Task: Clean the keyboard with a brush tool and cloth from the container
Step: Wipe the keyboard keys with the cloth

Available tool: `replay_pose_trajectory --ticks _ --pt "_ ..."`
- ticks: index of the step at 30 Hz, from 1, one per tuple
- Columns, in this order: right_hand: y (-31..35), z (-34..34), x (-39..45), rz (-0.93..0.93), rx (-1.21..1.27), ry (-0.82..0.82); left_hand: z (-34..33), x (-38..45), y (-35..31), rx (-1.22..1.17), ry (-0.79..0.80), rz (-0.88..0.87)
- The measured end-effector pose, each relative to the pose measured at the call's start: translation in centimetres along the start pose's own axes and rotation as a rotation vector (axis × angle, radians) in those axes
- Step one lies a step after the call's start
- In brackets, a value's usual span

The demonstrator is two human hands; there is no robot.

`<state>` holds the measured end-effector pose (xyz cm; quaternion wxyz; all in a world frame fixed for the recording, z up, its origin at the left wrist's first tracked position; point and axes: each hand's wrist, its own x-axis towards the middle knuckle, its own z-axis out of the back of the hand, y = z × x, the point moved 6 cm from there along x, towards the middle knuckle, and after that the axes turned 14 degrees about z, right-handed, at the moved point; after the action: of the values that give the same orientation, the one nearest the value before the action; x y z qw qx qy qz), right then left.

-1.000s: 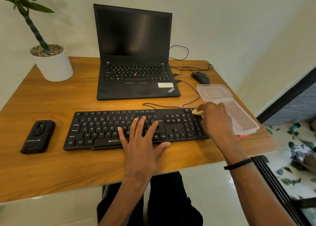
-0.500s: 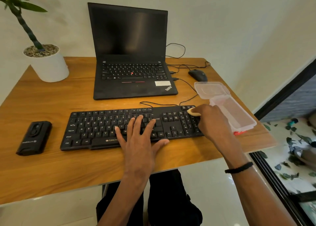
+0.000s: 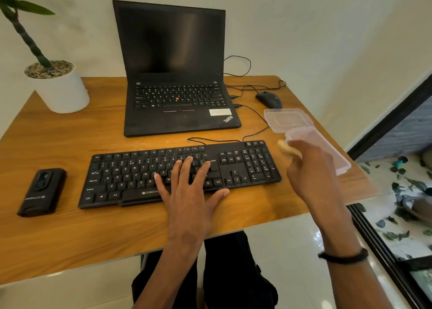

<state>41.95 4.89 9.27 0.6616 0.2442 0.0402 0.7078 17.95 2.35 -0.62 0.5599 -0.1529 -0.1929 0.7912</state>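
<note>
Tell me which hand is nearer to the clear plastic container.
Right. The right hand, blurred and gripping a pale object, is beside the clear plastic container at the keyboard's right end. The left hand lies flat on the keyboard's middle keys, farther away.

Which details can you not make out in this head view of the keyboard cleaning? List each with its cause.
- Pale item in the right hand: motion blur, so brush or cloth cannot be told.
- Container contents: the hand covers part, the rest blurred.
- Keyboard middle keys: under the flat left hand.
- Potted plant top: cut by the frame edge.
</note>
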Motion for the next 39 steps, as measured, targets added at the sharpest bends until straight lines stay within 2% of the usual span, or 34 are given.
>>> replay_pose_trajectory --ticks 2,5,7,16,22,26,28,33,39 --pt "-0.1 -1.8 2.7 0.009 -0.005 0.032 0.0 0.0 0.0 0.005 0.003 0.0" --pt "0.5 -5.0 4.7 0.021 0.055 0.197 0.1 0.0 0.0 0.005 0.003 0.0" --pt "1.2 -5.8 4.5 0.057 0.011 0.253 0.1 0.1 0.0 0.007 0.001 0.001" --pt "2.5 -4.6 -2.7 0.2 -0.19 0.347 -0.1 0.1 0.2 0.002 -0.003 0.005" --pt "2.4 -2.8 -3.5 0.093 -0.229 0.499 -0.1 0.2 0.2 0.013 0.026 0.013" --pt "3.6 -2.7 0.4 0.125 -0.105 0.257 0.0 0.1 0.2 -0.016 -0.001 -0.002" --pt "4.5 -3.8 2.6 0.161 -0.129 0.224 0.1 0.0 0.2 -0.006 -0.002 -0.004" --pt "5.9 -6.3 3.4 0.249 -0.249 0.371 0.2 -0.1 0.0 -0.003 0.003 0.012" --pt "6.2 -4.8 -0.8 0.289 -0.332 0.4 0.1 -0.1 0.0 -0.005 0.0 0.023"
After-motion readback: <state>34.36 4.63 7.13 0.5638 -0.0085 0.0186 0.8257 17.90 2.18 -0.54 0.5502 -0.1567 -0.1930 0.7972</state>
